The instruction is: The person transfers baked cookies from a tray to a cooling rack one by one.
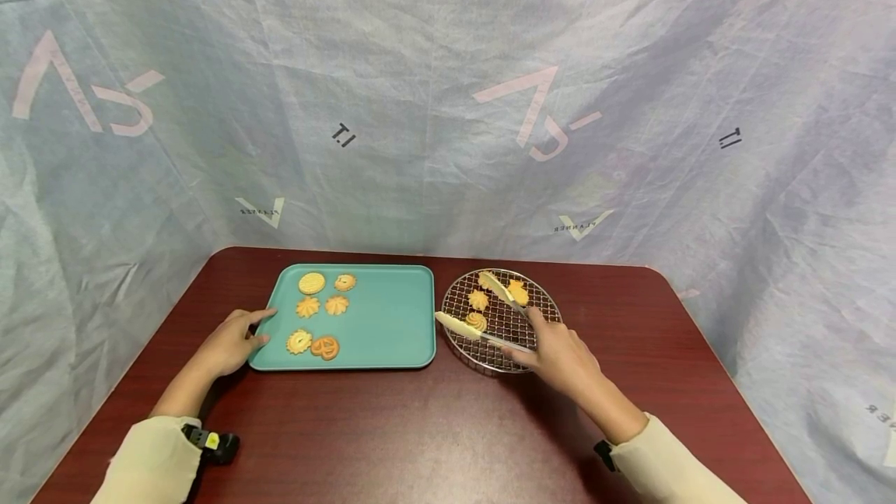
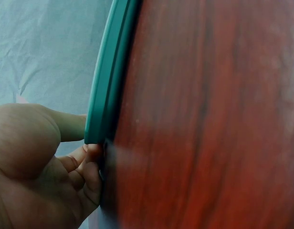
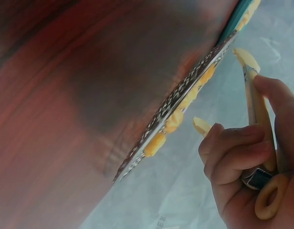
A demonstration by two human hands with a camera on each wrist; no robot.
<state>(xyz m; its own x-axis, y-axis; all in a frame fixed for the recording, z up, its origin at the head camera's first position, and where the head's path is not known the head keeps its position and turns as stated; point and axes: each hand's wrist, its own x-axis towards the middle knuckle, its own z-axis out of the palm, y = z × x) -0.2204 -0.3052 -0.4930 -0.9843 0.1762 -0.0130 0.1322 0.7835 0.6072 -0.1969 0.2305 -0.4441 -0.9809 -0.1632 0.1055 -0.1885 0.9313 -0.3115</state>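
Observation:
My left hand holds the left rim of a teal tray, thumb and index finger over the edge. In the left wrist view the thumb reaches over the tray rim, with other fingers curled beneath. Several cookies lie on the tray's left half, among them a round cookie and a pretzel-shaped cookie. My right hand grips tongs with pale tips. Their arms are spread above a round wire rack. Between and beside the tips sit a flower-shaped cookie and a swirled cookie.
On the rack's far side lies another cookie, right of the upper tong arm. Tray and rack stand side by side on a dark red wooden table. A grey-blue cloth hangs behind the table and along its sides.

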